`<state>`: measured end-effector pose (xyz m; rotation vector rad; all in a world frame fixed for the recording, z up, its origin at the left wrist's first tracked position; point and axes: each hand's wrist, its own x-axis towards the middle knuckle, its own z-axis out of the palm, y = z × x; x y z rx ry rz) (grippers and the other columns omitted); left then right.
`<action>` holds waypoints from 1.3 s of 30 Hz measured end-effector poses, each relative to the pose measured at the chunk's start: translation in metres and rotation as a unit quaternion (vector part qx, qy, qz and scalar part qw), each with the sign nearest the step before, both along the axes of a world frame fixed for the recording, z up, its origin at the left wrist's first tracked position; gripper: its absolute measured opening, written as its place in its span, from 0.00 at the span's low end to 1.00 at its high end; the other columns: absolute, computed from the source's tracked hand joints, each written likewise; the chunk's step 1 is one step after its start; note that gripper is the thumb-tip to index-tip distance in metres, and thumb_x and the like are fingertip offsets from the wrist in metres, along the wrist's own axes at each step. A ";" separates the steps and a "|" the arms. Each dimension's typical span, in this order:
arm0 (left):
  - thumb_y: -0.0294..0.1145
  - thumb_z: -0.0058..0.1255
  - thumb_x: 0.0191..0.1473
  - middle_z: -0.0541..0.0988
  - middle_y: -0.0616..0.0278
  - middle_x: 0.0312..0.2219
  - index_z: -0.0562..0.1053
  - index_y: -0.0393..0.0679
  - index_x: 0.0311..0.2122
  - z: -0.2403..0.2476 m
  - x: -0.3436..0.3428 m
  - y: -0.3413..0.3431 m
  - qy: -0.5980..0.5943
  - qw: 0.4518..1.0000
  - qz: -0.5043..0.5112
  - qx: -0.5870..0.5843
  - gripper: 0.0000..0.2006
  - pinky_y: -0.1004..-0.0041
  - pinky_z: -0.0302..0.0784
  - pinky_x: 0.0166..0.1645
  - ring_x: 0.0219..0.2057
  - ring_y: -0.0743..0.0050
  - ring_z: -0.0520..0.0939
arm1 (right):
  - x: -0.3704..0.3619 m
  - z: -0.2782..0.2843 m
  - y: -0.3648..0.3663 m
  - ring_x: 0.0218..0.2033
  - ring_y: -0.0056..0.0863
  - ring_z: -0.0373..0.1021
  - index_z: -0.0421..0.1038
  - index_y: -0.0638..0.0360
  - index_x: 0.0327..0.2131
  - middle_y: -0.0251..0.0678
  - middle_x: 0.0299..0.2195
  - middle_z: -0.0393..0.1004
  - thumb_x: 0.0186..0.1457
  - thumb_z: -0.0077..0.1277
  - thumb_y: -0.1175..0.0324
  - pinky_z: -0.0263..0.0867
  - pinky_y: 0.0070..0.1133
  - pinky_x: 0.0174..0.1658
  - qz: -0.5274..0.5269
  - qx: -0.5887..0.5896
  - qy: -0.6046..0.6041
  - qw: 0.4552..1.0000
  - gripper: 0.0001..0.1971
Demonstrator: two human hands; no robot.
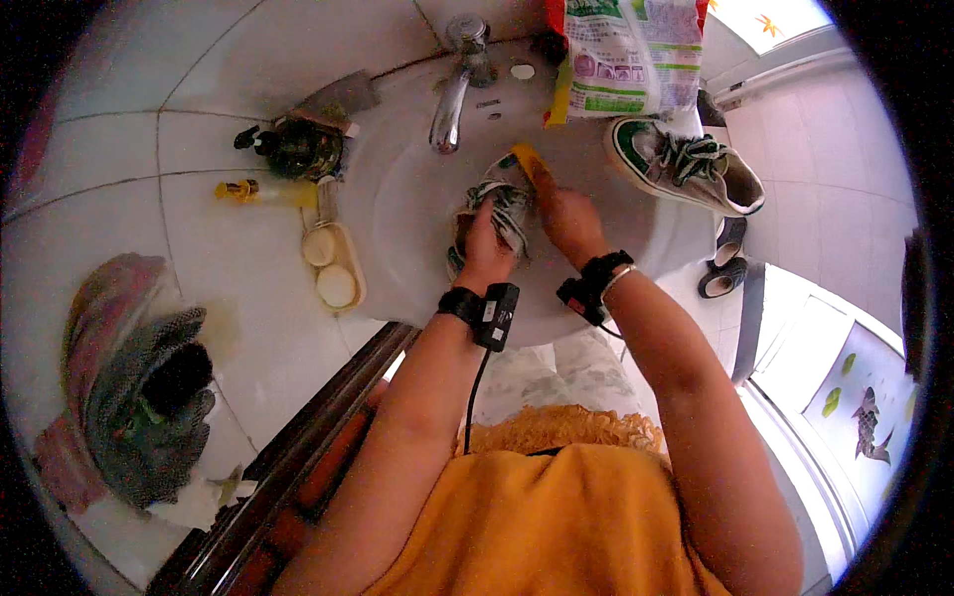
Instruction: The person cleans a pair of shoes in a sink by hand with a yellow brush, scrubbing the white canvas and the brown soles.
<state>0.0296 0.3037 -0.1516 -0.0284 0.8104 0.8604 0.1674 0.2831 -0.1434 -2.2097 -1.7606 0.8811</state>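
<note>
Inside the white sink, my left hand is closed around a laced shoe with pale laces. My right hand grips a yellow brush, whose far end lies against the shoe's upper end. Its bristles are hidden from this view. A matching green and grey shoe rests on the sink's right rim, its laces loosely tied. The chrome faucet stands just beyond the shoe in my left hand, and I see no water running from it.
A printed plastic bag stands at the back right rim. Left of the sink are a soap dish, a dark pump bottle and a yellow bottle. Grey cloths lie farther left. Dark shoes are on the floor at right.
</note>
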 end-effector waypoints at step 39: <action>0.43 0.32 0.58 0.73 0.62 0.39 0.65 0.45 0.46 0.010 -0.009 -0.023 -0.094 0.994 0.044 -0.041 0.17 0.63 0.66 0.49 0.42 0.64 0.72 | -0.034 0.095 -0.041 0.20 0.47 0.68 0.58 0.54 0.50 0.49 0.19 0.69 0.50 0.41 0.72 0.63 0.37 0.22 0.113 0.012 0.033 0.993 0.21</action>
